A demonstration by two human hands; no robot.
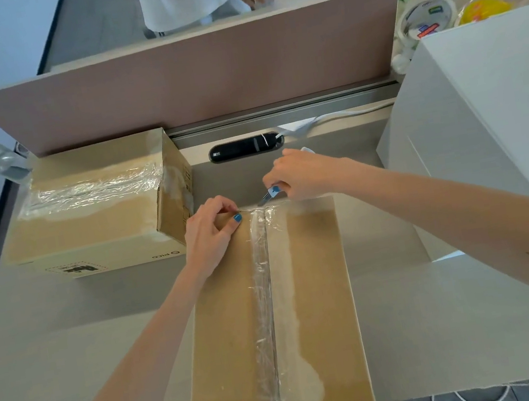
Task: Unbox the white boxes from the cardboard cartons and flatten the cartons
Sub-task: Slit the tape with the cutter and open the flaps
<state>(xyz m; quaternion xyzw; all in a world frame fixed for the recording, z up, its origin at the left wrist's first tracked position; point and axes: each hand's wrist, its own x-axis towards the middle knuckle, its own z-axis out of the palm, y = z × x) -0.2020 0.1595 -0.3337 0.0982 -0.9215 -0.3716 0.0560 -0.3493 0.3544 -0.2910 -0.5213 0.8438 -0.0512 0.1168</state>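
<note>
A: Right grip (304, 173) state?
B: Curled round a small cutter (269, 195), blade tip at the far end of the tape (267, 304). Left grip (212, 232) pinches the tape end just left of the blade, on the carton (319, 295) at its far edge.
A: Seam axis?
B: Runs from the blade straight toward the body, mid-carton. Likely a pull cut, right side. Carton sealed, flat on the tabletop (69, 335). Second carton (94, 206) to the left, white box (500, 100) to the right.
</note>
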